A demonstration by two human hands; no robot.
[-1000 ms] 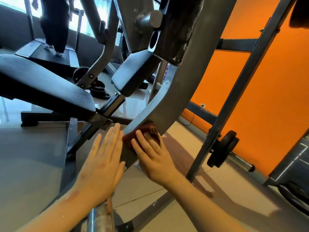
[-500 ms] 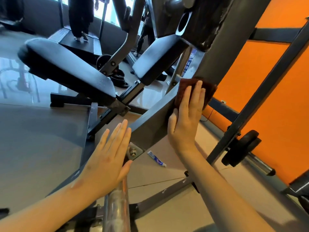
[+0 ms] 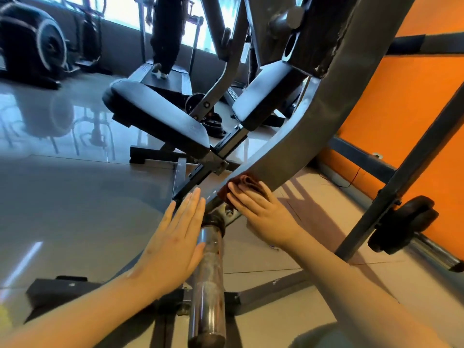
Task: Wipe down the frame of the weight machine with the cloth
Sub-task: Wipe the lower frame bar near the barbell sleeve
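Cloth [image 3: 247,185] on frame [image 3: 296,156], under right hand [image 3: 261,209].

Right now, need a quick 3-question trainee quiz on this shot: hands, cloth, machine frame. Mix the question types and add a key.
1. Multiple choice: which hand presses the cloth against the frame? A left, B right, C both.
2. True or false: the left hand grips the chrome bar.
3. Fill in: the cloth sits at the frame's ___ end, close to the chrome bar.
Key: 1 B, the right hand. 2 False: the left hand lies flat with straight fingers. 3 lower.
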